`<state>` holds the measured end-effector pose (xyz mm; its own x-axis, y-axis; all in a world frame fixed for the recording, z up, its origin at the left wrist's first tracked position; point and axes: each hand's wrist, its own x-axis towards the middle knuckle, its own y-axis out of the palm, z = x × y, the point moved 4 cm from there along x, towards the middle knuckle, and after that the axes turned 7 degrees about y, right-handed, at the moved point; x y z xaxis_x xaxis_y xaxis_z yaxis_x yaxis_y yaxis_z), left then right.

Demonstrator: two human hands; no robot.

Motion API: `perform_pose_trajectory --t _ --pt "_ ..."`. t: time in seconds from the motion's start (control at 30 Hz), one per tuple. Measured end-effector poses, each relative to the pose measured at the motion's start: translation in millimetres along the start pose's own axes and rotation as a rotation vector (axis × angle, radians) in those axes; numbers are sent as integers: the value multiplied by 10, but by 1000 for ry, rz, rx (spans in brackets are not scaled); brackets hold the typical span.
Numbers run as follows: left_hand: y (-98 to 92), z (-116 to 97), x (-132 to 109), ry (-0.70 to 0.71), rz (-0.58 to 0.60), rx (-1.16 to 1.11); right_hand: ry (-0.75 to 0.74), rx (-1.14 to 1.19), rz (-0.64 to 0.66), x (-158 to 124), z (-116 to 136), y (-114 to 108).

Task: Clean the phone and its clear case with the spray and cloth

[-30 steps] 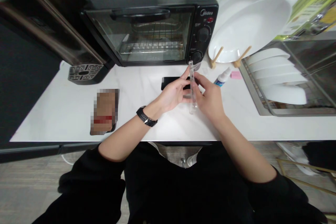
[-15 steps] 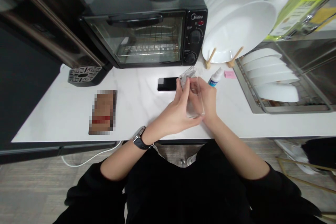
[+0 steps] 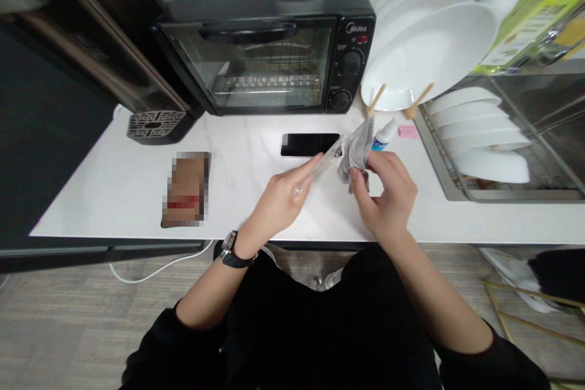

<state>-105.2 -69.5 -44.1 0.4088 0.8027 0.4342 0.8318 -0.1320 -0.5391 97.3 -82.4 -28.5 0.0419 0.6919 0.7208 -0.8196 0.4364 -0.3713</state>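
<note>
My left hand [image 3: 284,195] is closed on a clear phone case [image 3: 319,169], which is tilted and seen nearly edge-on. Between the thumb and fingers of my right hand [image 3: 388,192] is a grey cleaning cloth [image 3: 359,149] with a zigzag edge, bunched and hanging beside the case. A dark-screened phone [image 3: 304,144] lies flat on the white counter, just beyond my left fingertips. Behind the cloth is a small white spray bottle [image 3: 386,133] with a blue label, partly hidden by the cloth and my right hand.
A black toaster oven [image 3: 269,67] stands at the back, a coffee machine's drip tray [image 3: 155,125] left of it. White plates [image 3: 434,55] and a sink rack with bowls [image 3: 484,134] are on the right. A pixelated brown object [image 3: 185,189] and a pink note [image 3: 408,131] lie on the counter.
My hands have moved apart. The cloth, earlier against the case, is now away from it in my right hand, and the case has turned edge-on in my left.
</note>
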Motion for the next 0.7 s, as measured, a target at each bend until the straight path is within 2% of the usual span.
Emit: perform_pose_trajectory --t 0.07,0.13,0.27,0.4,0.5,0.7 --pt "109 39 -52 -44 16 0 -189 -27 81 1 125 55" --pt "193 82 -91 -96 23 38 -310 2 188 -34 207 167" --pt "257 129 -136 -93 -28 26 -407 86 381 -178 251 364" --pt "259 148 -153 -84 -39 -39 -478 34 486 -243 202 350" --pt "243 148 -159 -128 -63 -39 -473 -47 480 -150 60 251" --pt "246 98 -168 -154 -71 -199 -238 -203 388 106 -372 127"
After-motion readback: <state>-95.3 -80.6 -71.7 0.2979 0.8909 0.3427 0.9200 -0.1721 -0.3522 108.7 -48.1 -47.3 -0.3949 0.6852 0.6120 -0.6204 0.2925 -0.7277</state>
